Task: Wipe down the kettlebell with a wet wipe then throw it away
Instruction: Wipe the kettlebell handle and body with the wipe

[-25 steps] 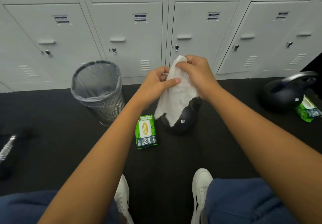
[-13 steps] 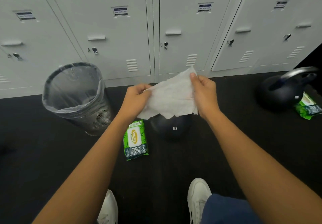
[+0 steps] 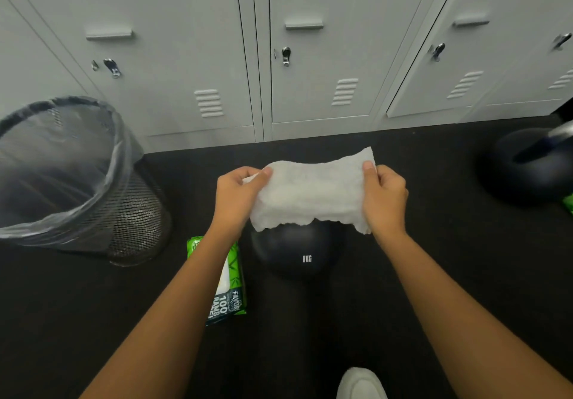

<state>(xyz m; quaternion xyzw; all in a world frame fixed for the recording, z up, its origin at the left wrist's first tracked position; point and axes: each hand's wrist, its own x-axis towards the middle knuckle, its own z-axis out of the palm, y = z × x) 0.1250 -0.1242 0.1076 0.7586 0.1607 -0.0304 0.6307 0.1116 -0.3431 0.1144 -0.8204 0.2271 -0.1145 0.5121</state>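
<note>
While spread taut, wet wipe (image 3: 310,191) between both pinching hands.

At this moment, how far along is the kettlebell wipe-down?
Done: a white wet wipe is out of the green wipes pack and spread flat between the left hand and right hand. In hand: it hangs just above the round black kettlebell, apparently not yet touching it. Left: all the wiping, then dropping the wipe into the lined black mesh bin.
</note>
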